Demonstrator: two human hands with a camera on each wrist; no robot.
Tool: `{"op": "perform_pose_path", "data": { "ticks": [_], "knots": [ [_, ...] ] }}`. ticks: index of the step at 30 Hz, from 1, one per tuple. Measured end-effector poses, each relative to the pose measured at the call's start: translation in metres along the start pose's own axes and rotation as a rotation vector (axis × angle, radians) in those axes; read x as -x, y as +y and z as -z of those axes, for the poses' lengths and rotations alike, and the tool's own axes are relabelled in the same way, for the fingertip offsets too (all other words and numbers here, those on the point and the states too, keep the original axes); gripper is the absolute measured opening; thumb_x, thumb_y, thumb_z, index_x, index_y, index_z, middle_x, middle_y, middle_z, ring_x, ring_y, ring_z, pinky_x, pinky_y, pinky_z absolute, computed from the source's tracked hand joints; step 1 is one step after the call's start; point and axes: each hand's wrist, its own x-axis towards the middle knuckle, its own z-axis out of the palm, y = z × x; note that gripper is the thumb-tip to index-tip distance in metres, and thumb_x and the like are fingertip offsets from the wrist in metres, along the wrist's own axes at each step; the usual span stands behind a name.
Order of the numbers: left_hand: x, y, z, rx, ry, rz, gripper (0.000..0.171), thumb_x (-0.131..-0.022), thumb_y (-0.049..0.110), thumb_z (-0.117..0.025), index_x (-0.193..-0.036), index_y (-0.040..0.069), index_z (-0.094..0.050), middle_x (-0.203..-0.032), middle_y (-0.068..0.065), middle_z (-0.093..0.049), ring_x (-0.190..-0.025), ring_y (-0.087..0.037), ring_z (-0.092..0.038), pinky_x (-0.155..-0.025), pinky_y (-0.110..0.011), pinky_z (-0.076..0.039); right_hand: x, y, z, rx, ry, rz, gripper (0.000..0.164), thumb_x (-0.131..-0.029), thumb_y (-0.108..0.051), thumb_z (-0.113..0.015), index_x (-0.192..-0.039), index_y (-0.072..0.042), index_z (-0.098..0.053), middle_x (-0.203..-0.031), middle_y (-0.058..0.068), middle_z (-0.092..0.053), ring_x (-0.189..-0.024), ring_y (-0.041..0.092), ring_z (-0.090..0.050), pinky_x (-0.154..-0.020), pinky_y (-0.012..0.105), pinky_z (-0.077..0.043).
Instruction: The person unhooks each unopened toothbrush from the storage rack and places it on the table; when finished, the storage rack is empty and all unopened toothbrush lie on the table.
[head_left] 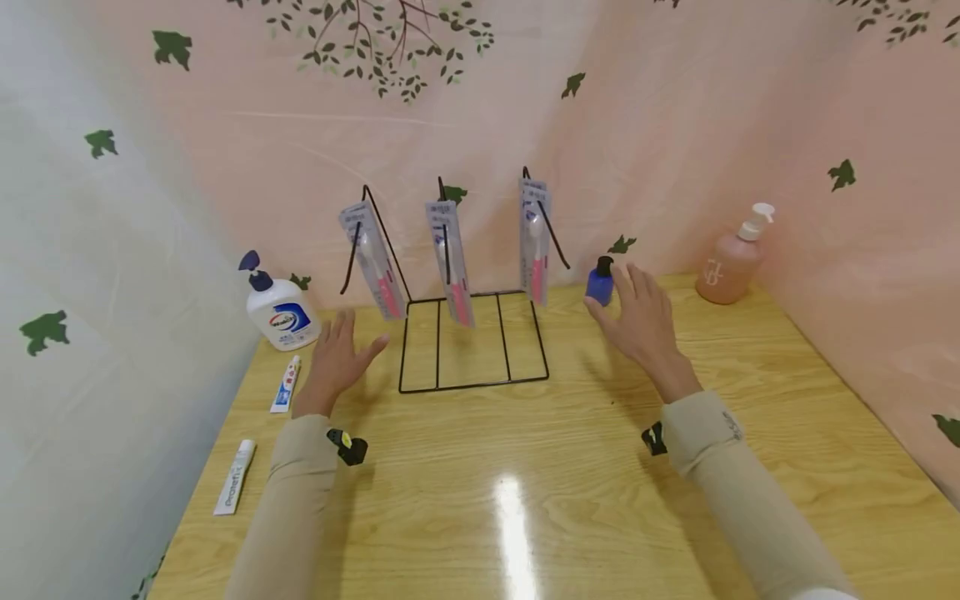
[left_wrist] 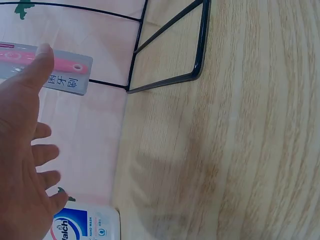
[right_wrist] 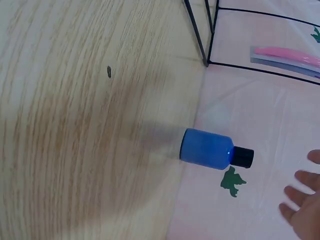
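My left hand [head_left: 335, 364] is held above the table with its fingers spread and nothing in them. It is beside a white hand wash pump bottle [head_left: 279, 310] and left of a black wire rack [head_left: 474, 386]. Packaged pink toothbrushes hang from the rack's hooks at left [head_left: 384, 292], middle [head_left: 459, 302] and right [head_left: 536, 271]. On the other side, my right hand [head_left: 643, 321] is also empty, fingers extended, just right of a small blue bottle [head_left: 599, 287] with a black cap. In the right wrist view that blue bottle [right_wrist: 206, 149] stands apart from the fingertips.
Along the table's left side lie a small toothpaste tube [head_left: 286, 383] and a white Protefix tube [head_left: 236, 478]. A pink pump bottle [head_left: 727, 268] stands at the back right corner. Leaf-printed cloth [head_left: 660, 183] encloses the table at the back and sides.
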Motion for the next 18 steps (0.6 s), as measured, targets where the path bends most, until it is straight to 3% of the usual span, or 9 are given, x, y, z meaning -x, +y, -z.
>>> {"op": "perform_pose_path", "data": {
  "ticks": [4,8,13,18],
  "knots": [
    [0.002,-0.002,-0.003,0.087,-0.016,-0.024,0.084,-0.095,0.054,-0.048,-0.15,-0.004,-0.021,-0.153,-0.028,-0.024,-0.141,-0.046,-0.021,-0.116,-0.058,-0.018,0.002,-0.005,-0.002,-0.184,0.152,0.092,0.061,-0.094,-0.04,-0.057,-0.14,-0.002,-0.044,-0.142,0.022,-0.042,-0.132,0.041,-0.036,-0.109,0.06,-0.028],
    [0.007,-0.006,-0.014,0.165,-0.055,-0.028,0.073,-0.096,0.045,-0.054,-0.147,-0.002,-0.031,-0.147,-0.026,-0.037,-0.135,-0.044,-0.035,-0.111,-0.058,-0.03,0.004,-0.014,-0.009,-0.377,0.263,0.166,0.042,-0.092,-0.02,-0.065,-0.126,0.002,-0.055,-0.125,0.021,-0.054,-0.113,0.035,-0.051,-0.096,0.049,-0.043],
    [0.013,-0.005,-0.03,0.269,-0.08,-0.076,0.06,-0.095,0.03,-0.06,-0.143,0.0,-0.04,-0.142,-0.023,-0.046,-0.128,-0.043,-0.046,-0.106,-0.055,-0.039,0.007,-0.032,-0.023,-0.544,0.35,0.277,0.03,-0.087,-0.004,-0.068,-0.115,0.003,-0.061,-0.109,0.017,-0.061,-0.097,0.027,-0.057,-0.085,0.035,-0.047],
    [0.015,-0.004,-0.045,0.267,-0.09,-0.106,0.056,-0.092,0.024,-0.064,-0.14,0.002,-0.046,-0.141,-0.023,-0.048,-0.126,-0.044,-0.049,-0.105,-0.053,-0.041,0.01,-0.058,-0.041,-0.638,0.384,0.39,0.024,-0.083,0.004,-0.07,-0.106,0.006,-0.064,-0.102,0.02,-0.065,-0.095,0.032,-0.059,-0.08,0.045,-0.05]
  ]
}}
